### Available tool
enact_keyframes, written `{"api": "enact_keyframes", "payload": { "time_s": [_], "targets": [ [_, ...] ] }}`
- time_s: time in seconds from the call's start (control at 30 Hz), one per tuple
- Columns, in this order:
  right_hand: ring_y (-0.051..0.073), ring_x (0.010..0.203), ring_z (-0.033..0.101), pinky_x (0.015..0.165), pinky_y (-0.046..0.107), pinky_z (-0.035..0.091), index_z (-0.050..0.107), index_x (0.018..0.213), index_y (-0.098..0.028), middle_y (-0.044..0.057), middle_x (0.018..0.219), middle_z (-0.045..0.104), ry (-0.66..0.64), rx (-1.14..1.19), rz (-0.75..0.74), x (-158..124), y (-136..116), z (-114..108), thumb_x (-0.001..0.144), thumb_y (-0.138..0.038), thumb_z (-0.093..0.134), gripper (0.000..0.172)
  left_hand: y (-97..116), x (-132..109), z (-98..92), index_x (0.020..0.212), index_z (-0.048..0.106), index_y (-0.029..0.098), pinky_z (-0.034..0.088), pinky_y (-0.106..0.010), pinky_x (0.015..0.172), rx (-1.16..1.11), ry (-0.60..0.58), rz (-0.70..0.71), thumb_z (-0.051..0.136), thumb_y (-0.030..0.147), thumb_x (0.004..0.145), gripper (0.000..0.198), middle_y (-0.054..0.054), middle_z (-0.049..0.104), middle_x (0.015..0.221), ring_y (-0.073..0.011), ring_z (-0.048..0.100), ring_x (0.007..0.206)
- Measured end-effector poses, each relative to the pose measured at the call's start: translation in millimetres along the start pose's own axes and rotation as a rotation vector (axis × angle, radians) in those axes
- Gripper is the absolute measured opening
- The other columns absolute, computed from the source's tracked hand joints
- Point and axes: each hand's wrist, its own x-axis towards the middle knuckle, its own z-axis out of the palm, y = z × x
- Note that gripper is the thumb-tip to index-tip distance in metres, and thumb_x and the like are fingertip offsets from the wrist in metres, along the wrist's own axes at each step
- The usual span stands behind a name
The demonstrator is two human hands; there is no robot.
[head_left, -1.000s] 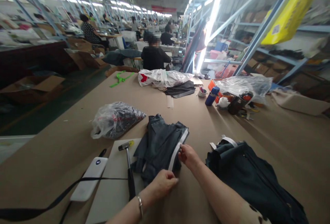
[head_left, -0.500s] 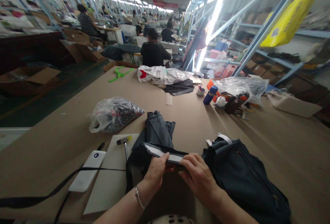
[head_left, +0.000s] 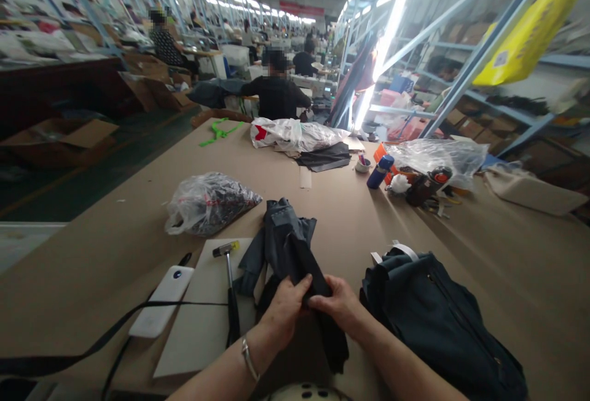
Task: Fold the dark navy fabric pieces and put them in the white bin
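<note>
The left hand (head_left: 282, 310) and the right hand (head_left: 340, 304) are pinching a dark cloth (head_left: 299, 253) between them, with both thumbs pressing on top and some other fingers hiding. The dark cloth is running past the fingertips both ways, one end pointing back toward the person. Grey cloth (head_left: 279, 219) is lying just beyond the fingers, and a hammer (head_left: 233, 312) is resting to their left. The step seems to be straightening or folding. The next move is probably calling for a firm, even pinch.
</note>
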Motion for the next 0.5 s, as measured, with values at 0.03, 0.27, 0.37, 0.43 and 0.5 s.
{"api": "enact_keyframes", "payload": {
  "time_s": [0.03,0.27,0.37,0.43,0.5],
  "targets": [
    [0.013,0.060,0.053,0.059,0.026,0.043,0.060,0.087,-0.015,-0.002,0.068,0.060,0.011,0.095,0.032,0,1,-2,0.065,-0.031,0.066,0.027,2,1,-1.4,0.106,0.060,0.013,0.052,-0.029,0.061,-0.034,0.006,-0.001,0.067,0.041,0.073,0.044,-0.012,0.068,0.097,-0.0221,0.065,0.079],
    [0.017,0.070,0.056,0.067,0.027,0.043,0.064,0.087,-0.017,0.000,0.072,0.064,0.311,-0.170,-0.141,13,-2,-59,0.060,-0.020,0.060,0.027,27,-53,7.4,0.088,0.070,0.010,0.050,-0.031,0.075,-0.134,-0.627,-0.289,0.077,0.028,0.062,0.032,-0.012,0.071,0.081,-0.0238,0.067,0.079],
    [0.021,0.071,0.060,0.067,0.031,0.046,0.064,0.090,-0.016,0.005,0.075,0.067,0.240,0.091,-0.012,14,-1,-63,0.064,-0.033,0.062,0.031,38,-65,14.3,0.086,0.071,0.011,0.049,-0.031,0.073,-0.165,-0.778,-0.370,0.077,0.029,0.061,0.032,-0.012,0.071,0.080,-0.0245,0.067,0.078],
    [0.024,0.073,0.062,0.067,0.034,0.047,0.064,0.092,-0.016,0.007,0.078,0.068,0.088,0.288,0.093,6,-4,-56,0.071,-0.044,0.055,0.036,47,-53,10.2,0.089,0.070,0.012,0.049,-0.032,0.073,-0.199,-0.704,-0.294,0.075,0.026,0.063,0.030,-0.011,0.070,0.081,-0.0234,0.067,0.076],
    [0.026,0.079,0.063,0.069,0.037,0.048,0.065,0.093,-0.016,0.009,0.082,0.068,-0.030,0.454,0.135,-10,-12,-50,0.078,-0.051,0.044,0.043,58,-32,-0.8,0.089,0.070,0.013,0.050,-0.031,0.071,-0.176,-0.588,-0.220,0.075,0.020,0.061,0.030,-0.010,0.070,0.082,-0.0210,0.066,0.072]
  ]
}}
